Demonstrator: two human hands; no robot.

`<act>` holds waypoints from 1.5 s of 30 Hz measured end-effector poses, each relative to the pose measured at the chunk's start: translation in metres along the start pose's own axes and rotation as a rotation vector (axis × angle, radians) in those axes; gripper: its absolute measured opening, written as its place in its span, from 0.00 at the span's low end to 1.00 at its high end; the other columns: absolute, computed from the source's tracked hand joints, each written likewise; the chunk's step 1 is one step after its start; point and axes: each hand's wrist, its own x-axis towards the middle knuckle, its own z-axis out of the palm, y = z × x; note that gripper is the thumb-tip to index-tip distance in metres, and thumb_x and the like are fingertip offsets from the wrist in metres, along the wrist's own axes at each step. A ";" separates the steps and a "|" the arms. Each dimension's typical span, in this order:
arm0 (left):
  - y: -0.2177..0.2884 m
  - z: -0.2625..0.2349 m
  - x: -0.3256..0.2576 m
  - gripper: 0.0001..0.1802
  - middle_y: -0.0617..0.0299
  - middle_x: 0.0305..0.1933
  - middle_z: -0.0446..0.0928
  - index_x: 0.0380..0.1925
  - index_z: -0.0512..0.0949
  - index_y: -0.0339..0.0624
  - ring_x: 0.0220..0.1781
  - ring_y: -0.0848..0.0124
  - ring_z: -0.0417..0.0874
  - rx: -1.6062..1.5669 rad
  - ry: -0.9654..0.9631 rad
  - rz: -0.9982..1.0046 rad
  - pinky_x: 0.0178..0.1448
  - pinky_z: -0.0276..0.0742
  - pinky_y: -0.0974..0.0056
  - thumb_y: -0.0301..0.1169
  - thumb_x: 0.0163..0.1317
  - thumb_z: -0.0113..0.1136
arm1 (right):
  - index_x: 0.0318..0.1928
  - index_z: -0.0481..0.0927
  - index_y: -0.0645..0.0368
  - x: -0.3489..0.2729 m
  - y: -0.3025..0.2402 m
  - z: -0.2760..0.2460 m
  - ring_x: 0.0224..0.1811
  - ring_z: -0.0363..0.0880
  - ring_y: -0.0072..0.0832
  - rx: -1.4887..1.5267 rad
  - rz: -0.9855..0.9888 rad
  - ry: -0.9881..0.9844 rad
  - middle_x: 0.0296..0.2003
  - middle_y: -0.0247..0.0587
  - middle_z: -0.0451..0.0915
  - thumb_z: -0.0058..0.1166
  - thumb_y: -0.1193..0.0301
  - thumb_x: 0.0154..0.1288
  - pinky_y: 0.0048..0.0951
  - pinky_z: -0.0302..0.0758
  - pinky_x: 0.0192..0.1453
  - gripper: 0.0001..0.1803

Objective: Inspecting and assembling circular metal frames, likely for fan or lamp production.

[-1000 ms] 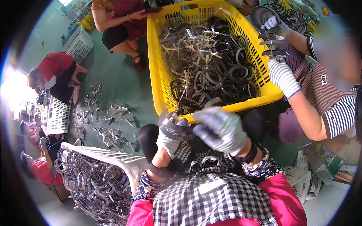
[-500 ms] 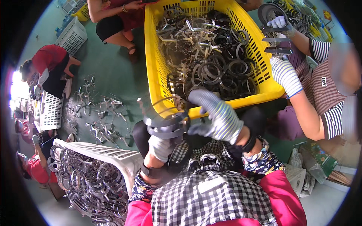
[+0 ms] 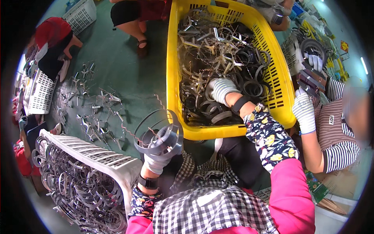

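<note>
My left hand [image 3: 157,162], in a striped work glove, is closed round a metal ring frame [image 3: 171,138]. Grey bands circle this frame, and thin coiled wires stick out of it, left of the yellow crate's near corner. My right hand [image 3: 224,90], gloved too, reaches into the yellow crate [image 3: 230,132], its fingers curled down among dark rings [image 3: 253,88]. The fingertips are partly hidden there, so what they hold cannot be made out. Three-armed metal brackets [image 3: 222,60] with coiled wires lie heaped beside these rings.
At my left stands a white crate [image 3: 89,154] heaped with ring frames [image 3: 82,191]. Metal brackets [image 3: 97,105] lie scattered on the green floor. To the right, a co-worker's gloved hands [image 3: 304,111] hold dark curved bands. Other people crouch or sit at the far side and left.
My right hand has moved from near the ring frame forward into the yellow crate. My left hand still holds the frame, now slightly lower. The view has shifted, and the co-worker's hands have lowered.
</note>
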 end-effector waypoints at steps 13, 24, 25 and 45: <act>0.036 0.006 0.012 0.27 0.63 0.33 0.74 0.57 0.66 0.30 0.28 0.73 0.76 -0.638 0.030 -0.301 0.32 0.73 0.70 0.24 0.57 0.60 | 0.43 0.82 0.58 0.009 0.028 0.058 0.43 0.82 0.43 -0.401 -0.066 0.024 0.42 0.48 0.82 0.48 0.73 0.58 0.43 0.78 0.44 0.14; 0.044 0.014 0.019 0.27 0.69 0.15 0.58 0.45 0.75 0.37 0.14 0.76 0.56 -1.066 0.019 -0.362 0.20 0.53 0.69 0.51 0.70 0.39 | 0.45 0.78 0.59 -0.176 0.011 -0.037 0.14 0.60 0.10 1.997 -0.019 0.438 0.21 0.26 0.73 0.52 0.65 0.68 0.12 0.55 0.16 0.12; 0.045 0.010 0.018 0.28 0.70 0.14 0.57 0.47 0.75 0.36 0.13 0.76 0.55 -1.070 0.007 -0.407 0.20 0.53 0.69 0.51 0.70 0.39 | 0.46 0.77 0.59 -0.180 0.007 -0.035 0.14 0.61 0.10 2.258 -0.023 0.401 0.22 0.26 0.73 0.51 0.65 0.69 0.13 0.55 0.15 0.12; 0.088 0.043 0.019 0.23 0.52 0.50 0.77 0.51 0.73 0.32 0.52 0.66 0.77 0.182 0.197 -0.025 0.57 0.73 0.62 0.32 0.57 0.61 | 0.48 0.80 0.63 -0.197 -0.059 -0.018 0.29 0.72 0.12 1.709 -0.133 0.449 0.29 0.27 0.77 0.50 0.73 0.69 0.15 0.71 0.35 0.11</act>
